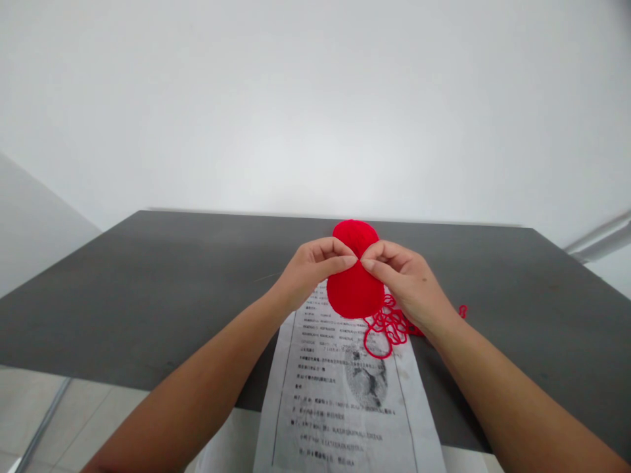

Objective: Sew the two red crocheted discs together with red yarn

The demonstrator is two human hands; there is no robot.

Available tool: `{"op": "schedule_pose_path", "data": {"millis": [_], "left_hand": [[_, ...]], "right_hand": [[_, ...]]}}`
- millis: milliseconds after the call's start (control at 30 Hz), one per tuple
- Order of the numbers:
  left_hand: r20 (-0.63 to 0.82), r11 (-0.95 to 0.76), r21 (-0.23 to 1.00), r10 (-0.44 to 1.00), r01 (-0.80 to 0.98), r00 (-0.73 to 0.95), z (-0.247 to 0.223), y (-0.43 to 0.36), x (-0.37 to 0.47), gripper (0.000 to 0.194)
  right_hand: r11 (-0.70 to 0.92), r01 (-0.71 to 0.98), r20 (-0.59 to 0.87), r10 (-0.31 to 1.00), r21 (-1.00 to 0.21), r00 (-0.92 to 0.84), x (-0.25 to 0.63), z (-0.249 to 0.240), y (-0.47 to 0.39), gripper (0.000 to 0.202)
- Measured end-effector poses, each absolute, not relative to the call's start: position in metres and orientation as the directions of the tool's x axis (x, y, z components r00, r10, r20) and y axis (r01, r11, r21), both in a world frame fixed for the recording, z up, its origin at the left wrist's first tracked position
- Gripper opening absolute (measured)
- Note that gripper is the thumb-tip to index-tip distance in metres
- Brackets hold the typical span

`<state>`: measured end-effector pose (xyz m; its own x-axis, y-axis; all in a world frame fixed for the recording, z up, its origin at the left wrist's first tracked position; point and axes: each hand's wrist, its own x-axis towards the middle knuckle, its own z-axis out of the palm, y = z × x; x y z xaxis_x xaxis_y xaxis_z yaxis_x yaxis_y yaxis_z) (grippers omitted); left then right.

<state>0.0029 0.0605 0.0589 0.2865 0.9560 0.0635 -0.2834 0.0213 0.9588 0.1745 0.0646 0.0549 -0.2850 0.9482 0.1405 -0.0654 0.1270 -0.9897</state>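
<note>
A red piece [355,292] with two rounded lobes is held upright above the dark table, narrow at its middle. My left hand [323,266] pinches it at the waist from the left, thumb and finger pressed together. From the right, my right hand [397,269] pinches the same narrow spot, the fingertips of both hands almost touching. Loose red yarn [389,328] lies in loops below my right hand, partly over a printed sheet [340,420]. That sheet carries text and a dark oval picture, and its top is hidden behind the red piece.
The dark table [172,282] reaches back to a white wall [296,112]. The sheet hangs over the table's front edge. Light floor tiles [83,407] show at the lower left, with a metal bar [46,420] across them. A grey rail is at the far right.
</note>
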Motion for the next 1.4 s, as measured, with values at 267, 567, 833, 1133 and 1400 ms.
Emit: {"op": "schedule_pose_path", "data": {"millis": [267,567,833,1133,1400], "left_hand": [[0.083,-0.002,0.964,0.951,-0.266,0.297,0.0548,0.0620,0.0025,0.024],[0.062,0.033,0.951,0.953,-0.307,0.297,0.0569,0.0617,0.0034,0.025],[0.096,-0.027,0.961,0.966,-0.275,0.241,0.0558,0.0618,0.0039,0.023],[0.077,-0.031,0.969,0.981,-0.246,0.179,0.0565,0.0628,0.0045,0.028],[0.098,-0.064,0.974,0.983,-0.216,0.153,0.0571,0.0614,0.0050,0.027]], "right_hand": [[0.104,-0.077,0.121,0.952,-0.992,-0.282,0.1749,0.0562,0.0649,0.018],[0.052,-0.134,0.091,0.949,-0.990,-0.303,0.1751,0.0514,0.0669,0.019],[0.129,-0.043,0.136,0.947,-0.991,-0.290,0.1750,0.0545,0.0656,0.016],[0.083,-0.069,0.100,0.945,-0.994,-0.312,0.1750,0.0515,0.0663,0.015],[0.021,-0.175,0.089,0.918,-0.984,-0.387,0.1759,0.0477,0.0706,0.013]]}}
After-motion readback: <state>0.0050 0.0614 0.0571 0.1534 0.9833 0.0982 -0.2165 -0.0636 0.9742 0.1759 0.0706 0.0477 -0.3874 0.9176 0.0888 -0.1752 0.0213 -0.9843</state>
